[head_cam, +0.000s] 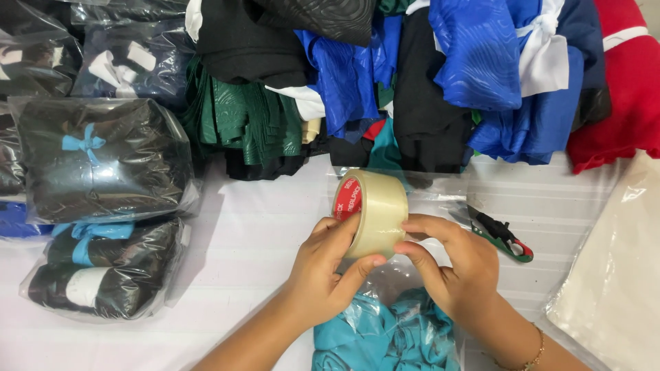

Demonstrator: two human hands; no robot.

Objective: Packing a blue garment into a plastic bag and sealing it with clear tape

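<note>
A roll of clear packing tape (375, 206) with a red core is held upright over a clear plastic bag (440, 189). My left hand (323, 271) grips the roll from the left and below, thumb under its rim. My right hand (454, 264) pinches at the roll's right side with thumb and fingertips. Inside the bag, under both hands, lies a teal garment (385, 333).
Bagged dark garments with blue ties (103, 158) are stacked at the left. A heap of blue, green, black and red clothes (412, 75) fills the back. A small cutter tool (505, 237) lies right of my hands. A cream bagged item (619, 275) sits at far right.
</note>
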